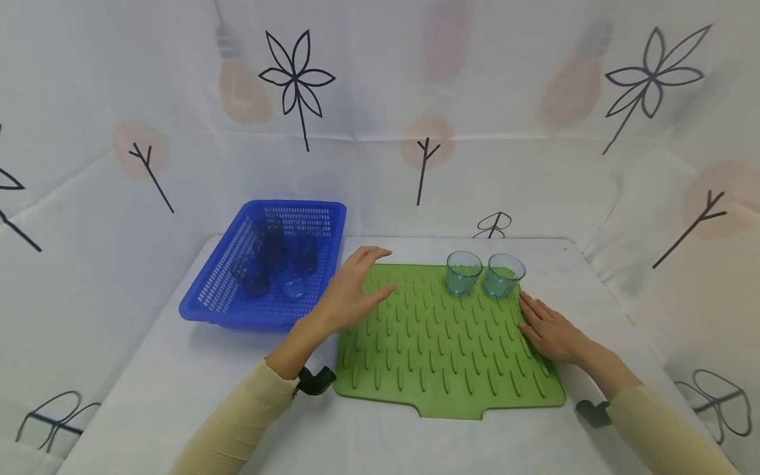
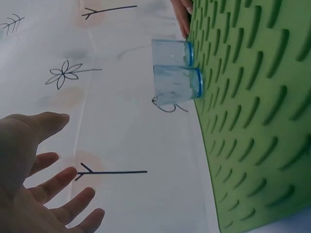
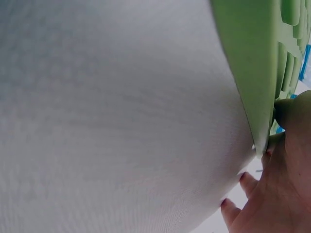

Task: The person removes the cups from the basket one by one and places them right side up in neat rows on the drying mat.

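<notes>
Beside a blue basket of glassware, a green ridged mat is laid on a white tabletop, two blue-tinted glasses set upright at its far right. Above the mat's left side, the left hand is held, grip spread wide; the right edge is touched by the right hand, fingers outstretched.

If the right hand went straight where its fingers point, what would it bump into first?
Probably the right-hand glass: it stands just ahead of the right hand, near the edge of the green mat. Depth is hard to judge, so the fingers might slip past beside it.
</notes>
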The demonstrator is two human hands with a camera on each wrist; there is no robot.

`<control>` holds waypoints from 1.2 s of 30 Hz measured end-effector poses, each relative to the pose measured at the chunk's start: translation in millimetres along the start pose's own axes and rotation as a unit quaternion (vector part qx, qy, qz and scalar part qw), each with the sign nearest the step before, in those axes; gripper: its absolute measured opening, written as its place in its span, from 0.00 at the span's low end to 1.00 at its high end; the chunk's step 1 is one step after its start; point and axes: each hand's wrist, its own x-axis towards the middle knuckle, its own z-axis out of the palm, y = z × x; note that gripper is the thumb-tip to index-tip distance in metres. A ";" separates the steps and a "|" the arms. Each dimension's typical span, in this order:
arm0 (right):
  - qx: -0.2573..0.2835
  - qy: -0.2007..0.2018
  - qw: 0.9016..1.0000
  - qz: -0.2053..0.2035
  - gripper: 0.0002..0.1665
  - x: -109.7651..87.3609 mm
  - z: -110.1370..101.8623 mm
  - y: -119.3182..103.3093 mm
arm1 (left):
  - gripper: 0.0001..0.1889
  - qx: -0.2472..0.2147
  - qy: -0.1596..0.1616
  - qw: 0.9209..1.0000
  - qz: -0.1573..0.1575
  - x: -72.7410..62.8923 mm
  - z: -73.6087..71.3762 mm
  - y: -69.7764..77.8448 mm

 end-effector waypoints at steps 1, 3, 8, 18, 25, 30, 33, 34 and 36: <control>0.000 -0.002 1.000 0.002 0.38 0.3 -0.3 -0.8 | 0.31 0.002 0.005 1.000 -0.004 -3.2 -3.6 -4.3; -0.003 -0.001 1.000 0.002 0.38 0.8 -0.3 -1.7 | 0.31 0.003 0.010 1.000 -0.014 -9.5 -11.2 -13.0; -0.009 0.018 1.000 -0.008 0.37 2.3 2.5 2.8 | 0.31 0.016 0.015 0.999 -0.036 -23.5 -31.4 -36.0; -0.006 0.025 1.000 -0.011 0.37 2.3 1.1 -1.9 | 0.30 0.036 0.058 0.994 -0.083 -53.2 -74.8 -78.6; -0.004 0.020 1.000 -0.003 0.36 -1.1 -4.9 -15.2 | 0.32 0.067 0.065 0.989 -0.115 -67.9 -95.6 -108.8; -0.005 0.031 1.000 -0.002 0.36 -2.5 0.6 -7.6 | 0.34 0.084 0.072 0.986 -0.124 -72.5 -108.3 -128.0; -0.007 0.037 0.999 -0.005 0.37 -2.5 4.6 -2.4 | 0.37 0.082 0.066 0.984 -0.144 -74.6 -117.5 -135.6; -0.006 0.036 0.999 -0.006 0.37 -2.5 4.9 -1.7 | 0.38 0.080 0.061 0.983 -0.154 -75.0 -120.3 -137.6; 0.003 0.037 0.999 -0.009 0.37 -3.5 3.7 -4.2 | 0.41 0.075 0.050 0.980 -0.176 -75.5 -125.1 -141.6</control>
